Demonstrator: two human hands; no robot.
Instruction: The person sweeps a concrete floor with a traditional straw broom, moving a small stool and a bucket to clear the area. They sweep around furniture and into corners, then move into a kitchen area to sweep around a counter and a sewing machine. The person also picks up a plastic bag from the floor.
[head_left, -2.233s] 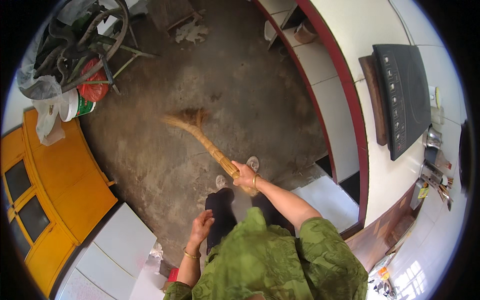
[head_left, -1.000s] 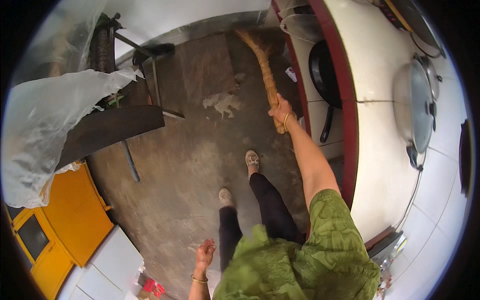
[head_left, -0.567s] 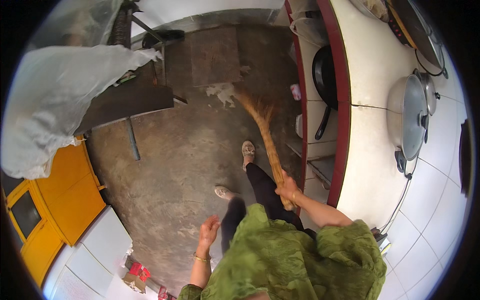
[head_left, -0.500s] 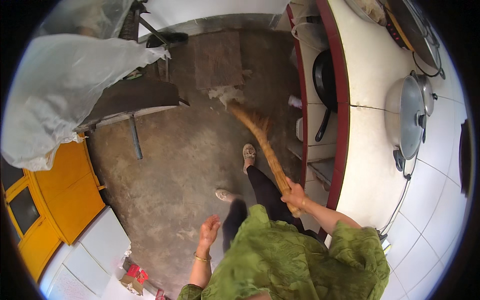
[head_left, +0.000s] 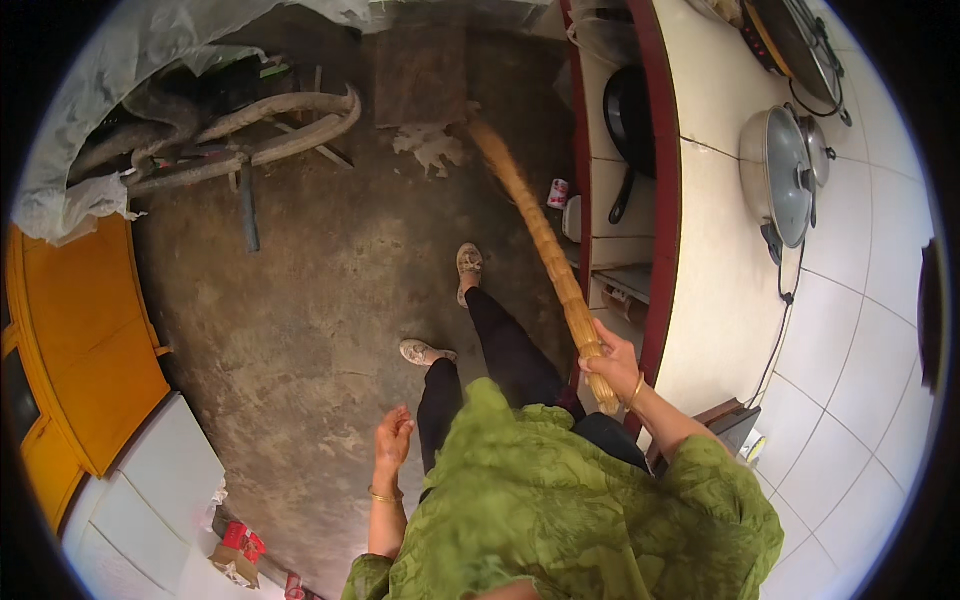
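Right hand (head_left: 616,362) grips a broom (head_left: 543,240), left hand (head_left: 392,438) loosely half-open, a container's label (head_left: 558,194) perhaps red-and-white.

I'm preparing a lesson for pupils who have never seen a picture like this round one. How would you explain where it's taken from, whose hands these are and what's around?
No machine here: these are a person's bare hands. A wide fisheye camera worn on the head looks down, bending straight edges near the rim. The right hand grips a straw broom near its handle end; the left hand is empty, fingers loosely curled. Below is a stained floor. At right, a counter bears a lidded pot. A yellow cabinet stands at left.
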